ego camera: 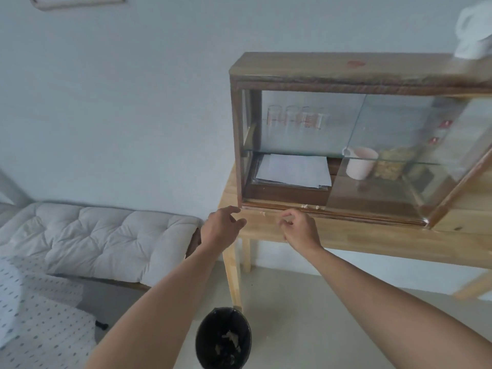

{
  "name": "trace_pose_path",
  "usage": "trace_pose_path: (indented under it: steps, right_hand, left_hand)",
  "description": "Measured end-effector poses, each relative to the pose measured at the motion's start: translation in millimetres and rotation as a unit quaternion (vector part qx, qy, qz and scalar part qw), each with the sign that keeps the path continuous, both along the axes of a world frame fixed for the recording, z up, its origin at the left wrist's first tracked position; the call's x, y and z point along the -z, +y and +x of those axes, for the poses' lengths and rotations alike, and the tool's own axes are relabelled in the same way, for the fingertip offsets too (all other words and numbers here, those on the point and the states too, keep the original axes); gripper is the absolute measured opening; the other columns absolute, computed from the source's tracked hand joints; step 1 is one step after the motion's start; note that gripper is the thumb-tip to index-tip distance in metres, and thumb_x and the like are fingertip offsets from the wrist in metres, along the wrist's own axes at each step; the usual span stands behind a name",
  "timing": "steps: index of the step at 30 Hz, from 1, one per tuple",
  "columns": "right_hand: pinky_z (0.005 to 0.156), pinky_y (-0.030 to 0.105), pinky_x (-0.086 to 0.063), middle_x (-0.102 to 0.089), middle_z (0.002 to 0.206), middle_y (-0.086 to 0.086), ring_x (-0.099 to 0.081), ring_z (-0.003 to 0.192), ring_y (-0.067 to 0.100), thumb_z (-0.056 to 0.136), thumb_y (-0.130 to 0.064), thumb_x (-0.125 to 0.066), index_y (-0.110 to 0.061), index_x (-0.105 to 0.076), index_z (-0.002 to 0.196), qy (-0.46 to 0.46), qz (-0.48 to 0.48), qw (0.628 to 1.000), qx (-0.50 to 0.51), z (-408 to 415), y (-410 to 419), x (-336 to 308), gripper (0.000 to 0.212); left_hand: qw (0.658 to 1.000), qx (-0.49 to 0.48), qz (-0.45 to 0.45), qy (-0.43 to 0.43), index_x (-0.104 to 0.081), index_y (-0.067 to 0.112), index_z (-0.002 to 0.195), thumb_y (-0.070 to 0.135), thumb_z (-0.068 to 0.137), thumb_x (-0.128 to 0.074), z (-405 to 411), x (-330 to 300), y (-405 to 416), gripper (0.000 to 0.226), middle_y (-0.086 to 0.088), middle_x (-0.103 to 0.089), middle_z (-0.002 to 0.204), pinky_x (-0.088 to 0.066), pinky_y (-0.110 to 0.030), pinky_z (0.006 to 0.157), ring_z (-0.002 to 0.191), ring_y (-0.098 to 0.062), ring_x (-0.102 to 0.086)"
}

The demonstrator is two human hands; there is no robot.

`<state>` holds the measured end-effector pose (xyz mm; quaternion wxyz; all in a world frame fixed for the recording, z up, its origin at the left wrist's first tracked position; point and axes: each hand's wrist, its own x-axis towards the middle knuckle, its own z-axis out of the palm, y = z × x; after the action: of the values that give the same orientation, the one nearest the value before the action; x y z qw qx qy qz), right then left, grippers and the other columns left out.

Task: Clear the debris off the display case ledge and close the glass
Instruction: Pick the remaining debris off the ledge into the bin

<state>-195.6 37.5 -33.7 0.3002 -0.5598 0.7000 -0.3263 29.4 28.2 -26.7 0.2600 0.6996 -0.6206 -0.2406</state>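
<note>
A wooden display case (292,67) stands on a light wooden table (372,235). Its left half stands open; the sliding glass pane (386,145) covers the right half. Small pale debris bits (310,207) lie on the bottom ledge (346,213), and one crumb (263,213) sits on the table just below it. My left hand (222,227) reaches to the case's lower left corner, fingers apart, holding nothing. My right hand (299,226) hovers just under the ledge with fingers curled in a pinch; whether it holds a crumb is unclear.
A black waste bin (223,339) with scraps stands on the floor below my hands. Inside the case are papers (292,170), drinking glasses (295,117), a pink cup (359,162) and a jar. A white mattress (93,235) lies at left.
</note>
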Motion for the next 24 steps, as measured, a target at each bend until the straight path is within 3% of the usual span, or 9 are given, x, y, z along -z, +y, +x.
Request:
trace_pose_path:
  steps: [2,6,10,15,19,24]
  right_hand:
    - [0.083,0.045,-0.064,-0.08,0.086,0.007,-0.078,0.083,0.033,0.096,-0.026,-0.072,-0.024,-0.078,0.11,-0.005,0.001,1.0,0.016,-16,-5,1,0.016]
    - [0.089,0.05,-0.064,-0.082,0.11,0.005,-0.079,0.094,0.04,0.098,-0.026,-0.073,-0.02,-0.078,0.115,-0.026,0.004,0.999,0.047,-46,-16,4,0.019]
    - [0.089,0.045,-0.063,-0.083,0.1,0.005,-0.08,0.094,0.035,0.099,-0.03,-0.073,-0.022,-0.078,0.117,-0.01,-0.01,0.998,0.065,-70,-28,8,0.021]
    - [0.096,0.048,-0.062,-0.082,0.12,0.008,-0.08,0.101,0.039,0.103,-0.03,-0.07,-0.021,-0.071,0.143,-0.012,-0.006,0.998,0.062,-95,-39,16,0.041]
    - [0.093,0.043,-0.062,-0.085,0.111,0.007,-0.079,0.105,0.034,0.105,-0.037,-0.065,-0.032,-0.064,0.151,0.048,0.004,0.998,0.045,-106,-43,19,0.046]
    - [0.098,0.04,-0.059,-0.081,0.131,0.001,-0.073,0.125,0.029,0.106,-0.044,-0.061,-0.036,-0.067,0.149,0.115,0.014,0.993,0.03,-111,-46,20,0.044]
  left_hand:
    - [1.0,0.008,-0.005,-0.003,-0.072,0.037,0.129,0.049,0.093,-0.073,-17,-1,-8,0.038,0.016,-0.071,0.084,-0.058,-0.039,0.085,0.099,-0.02,-0.07]
    - [0.999,0.035,-0.006,-0.01,-0.073,0.038,0.128,0.05,0.093,-0.072,-51,-1,-24,0.037,0.016,-0.067,0.078,-0.055,-0.035,0.074,0.092,-0.02,-0.069]
    - [0.998,0.069,-0.004,-0.012,-0.069,0.035,0.137,0.047,0.094,-0.075,-87,0,-41,0.045,0.01,-0.072,0.091,-0.057,-0.036,0.084,0.099,-0.022,-0.07]
    - [0.993,0.112,0.003,-0.024,-0.07,0.046,0.133,0.045,0.092,-0.076,-129,4,-58,0.042,0.007,-0.077,0.096,-0.06,-0.041,0.088,0.104,-0.025,-0.072]
    - [0.99,0.132,0.0,-0.042,-0.065,0.048,0.139,0.048,0.093,-0.074,-154,8,-69,0.047,0.005,-0.081,0.112,-0.06,-0.043,0.09,0.111,-0.026,-0.072]
    - [0.989,0.132,0.001,-0.064,-0.07,0.047,0.134,0.049,0.094,-0.069,-170,14,-76,0.04,0.004,-0.08,0.114,-0.061,-0.041,0.087,0.11,-0.028,-0.072]
